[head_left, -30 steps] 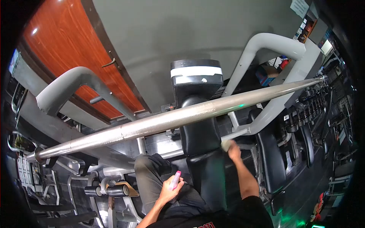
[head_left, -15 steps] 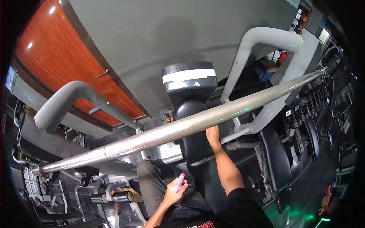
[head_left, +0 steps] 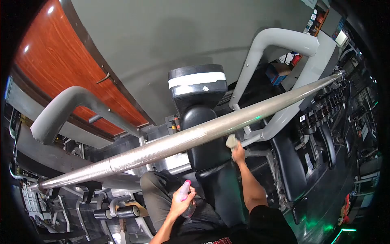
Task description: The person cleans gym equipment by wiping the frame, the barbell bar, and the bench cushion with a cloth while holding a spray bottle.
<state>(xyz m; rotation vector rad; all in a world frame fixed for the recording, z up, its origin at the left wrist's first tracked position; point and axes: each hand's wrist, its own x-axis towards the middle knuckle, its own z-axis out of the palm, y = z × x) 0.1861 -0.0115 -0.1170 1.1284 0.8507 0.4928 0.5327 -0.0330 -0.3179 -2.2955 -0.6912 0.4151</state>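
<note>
My left hand is closed around a small clear spray bottle with a pink top, held above my thigh. My right hand grips a pale cream sponge, slightly blurred, at the right edge of the black padded bench. Just above the sponge, a long metal barbell crosses over the bench and hides part of it. The bench's upper pad shows beyond the bar.
Grey rack tubes stand on the left and right. Behind are a grey wall and a red-brown wooden door. Another black bench and a dumbbell rack are at the right.
My right hand has come back from beneath the bar toward me and to the right, bringing the sponge into view. My left hand has shifted slightly left with the bottle.
</note>
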